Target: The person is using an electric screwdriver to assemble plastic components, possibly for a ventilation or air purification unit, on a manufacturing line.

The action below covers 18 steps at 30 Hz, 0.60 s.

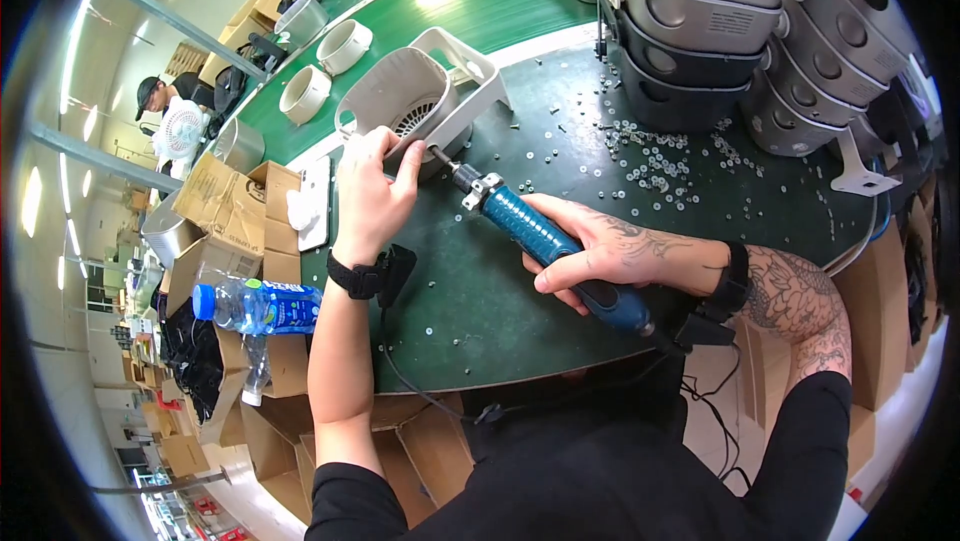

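A grey shell-like housing (382, 91) with a slotted grille inside sat tilted on the dark green worktable (480, 311), toward its far left part, with a pale bracket (482, 106) at its right side. The left hand (372, 186) was at the housing's near edge, fingers bent and thumb stretched out alongside; whether they pinched the edge tightly could not be told. The right hand (595, 246) was wrapped around a blue electric screwdriver (530, 231), its thumb laid along the near side of the barrel. The driver's bit (447, 161) pointed far and left, its tip by the bracket's near edge, just beside the left thumb.

The housing looked thin-walled, stiff and fairly light, with smooth faces that might slip under dry fingers; its rim or the bracket's edge seemed the surest hold. The driver seemed denser and rigid, best held around the thick barrel, clear of the bit.

To the right of the housing lay scattered small washers (655, 171), with stacked housings (700, 16) on their far side. At the left stood a blue-capped plastic bottle (265, 306).
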Motion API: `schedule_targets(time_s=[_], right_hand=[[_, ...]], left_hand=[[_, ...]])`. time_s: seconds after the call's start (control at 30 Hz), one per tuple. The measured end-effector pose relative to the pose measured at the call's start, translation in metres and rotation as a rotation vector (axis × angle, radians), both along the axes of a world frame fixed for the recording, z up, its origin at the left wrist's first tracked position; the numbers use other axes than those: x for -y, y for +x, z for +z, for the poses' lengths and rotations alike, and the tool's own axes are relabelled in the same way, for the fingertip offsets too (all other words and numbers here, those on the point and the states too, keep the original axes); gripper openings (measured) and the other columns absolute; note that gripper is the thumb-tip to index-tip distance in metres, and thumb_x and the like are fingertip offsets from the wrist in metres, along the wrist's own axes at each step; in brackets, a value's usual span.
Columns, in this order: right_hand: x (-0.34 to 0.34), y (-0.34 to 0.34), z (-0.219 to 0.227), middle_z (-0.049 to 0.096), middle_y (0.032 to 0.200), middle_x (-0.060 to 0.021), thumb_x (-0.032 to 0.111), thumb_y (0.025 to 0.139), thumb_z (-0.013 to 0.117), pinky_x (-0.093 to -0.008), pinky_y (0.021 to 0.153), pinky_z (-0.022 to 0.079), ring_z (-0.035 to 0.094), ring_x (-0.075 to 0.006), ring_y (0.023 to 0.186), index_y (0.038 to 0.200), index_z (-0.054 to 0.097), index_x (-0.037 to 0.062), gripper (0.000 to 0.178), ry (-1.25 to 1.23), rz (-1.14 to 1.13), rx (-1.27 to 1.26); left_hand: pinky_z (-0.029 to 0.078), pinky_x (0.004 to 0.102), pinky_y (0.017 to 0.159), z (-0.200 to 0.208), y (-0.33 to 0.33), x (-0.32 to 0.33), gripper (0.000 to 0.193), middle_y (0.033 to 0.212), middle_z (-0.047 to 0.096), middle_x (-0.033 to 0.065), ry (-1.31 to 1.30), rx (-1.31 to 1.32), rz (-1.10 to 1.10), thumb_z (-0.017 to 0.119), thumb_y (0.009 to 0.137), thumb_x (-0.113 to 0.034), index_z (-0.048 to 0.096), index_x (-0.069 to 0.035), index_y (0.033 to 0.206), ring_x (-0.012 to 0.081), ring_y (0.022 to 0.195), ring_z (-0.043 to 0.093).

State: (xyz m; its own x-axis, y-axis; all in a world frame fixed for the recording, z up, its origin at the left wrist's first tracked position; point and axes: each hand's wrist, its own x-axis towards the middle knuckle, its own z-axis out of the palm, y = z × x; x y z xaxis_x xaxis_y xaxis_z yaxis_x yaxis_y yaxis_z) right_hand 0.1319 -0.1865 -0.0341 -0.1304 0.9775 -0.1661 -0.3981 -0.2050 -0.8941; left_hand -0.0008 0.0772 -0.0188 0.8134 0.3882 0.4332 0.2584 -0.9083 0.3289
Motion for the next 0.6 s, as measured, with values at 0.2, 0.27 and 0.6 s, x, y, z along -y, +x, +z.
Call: schedule_targets(time_s=[0.2, 0.27, 0.6], right_hand=[[0.0, 0.0, -0.004, 0.055, 0.094, -0.007, 0.005, 0.089, 0.071, -0.0298, 0.056, 0.055, 0.062, -0.013, 0.065, 0.154, 0.026, 0.0066, 0.079, -0.004, 0.01, 0.008], [0.0, 0.0, -0.005, 0.055, 0.094, -0.0071, 0.005, 0.089, 0.071, -0.03, 0.056, 0.055, 0.063, -0.0131, 0.065, 0.152, 0.027, 0.0062, 0.077, 0.003, 0.008, 0.004], [0.002, -0.007, -0.003, 0.055, 0.096, -0.0073, 0.003, 0.089, 0.07, -0.0318, 0.056, 0.055, 0.063, -0.0148, 0.065, 0.149, 0.03, 0.0067, 0.072, -0.042, -0.015, 0.02]], left_hand=[[0.046, 0.0424, 0.074, 0.002, 0.002, 0.007, 0.023, 0.079, 0.061, 0.0145, 0.011, 0.015, -0.019, 0.075, 0.091, -0.02, 0.062, -0.002, 0.086, 0.0339, 0.081, 0.06], [0.046, 0.0424, 0.074, 0.001, 0.002, 0.006, 0.023, 0.079, 0.061, 0.0143, 0.015, 0.011, -0.018, 0.074, 0.091, -0.02, 0.062, -0.002, 0.085, 0.0337, 0.08, 0.059], [0.045, 0.0427, 0.072, 0.001, 0.003, 0.011, 0.026, 0.078, 0.06, 0.0149, -0.056, 0.011, 0.017, 0.074, 0.092, -0.021, 0.06, -0.001, 0.083, 0.0337, 0.078, 0.059]])
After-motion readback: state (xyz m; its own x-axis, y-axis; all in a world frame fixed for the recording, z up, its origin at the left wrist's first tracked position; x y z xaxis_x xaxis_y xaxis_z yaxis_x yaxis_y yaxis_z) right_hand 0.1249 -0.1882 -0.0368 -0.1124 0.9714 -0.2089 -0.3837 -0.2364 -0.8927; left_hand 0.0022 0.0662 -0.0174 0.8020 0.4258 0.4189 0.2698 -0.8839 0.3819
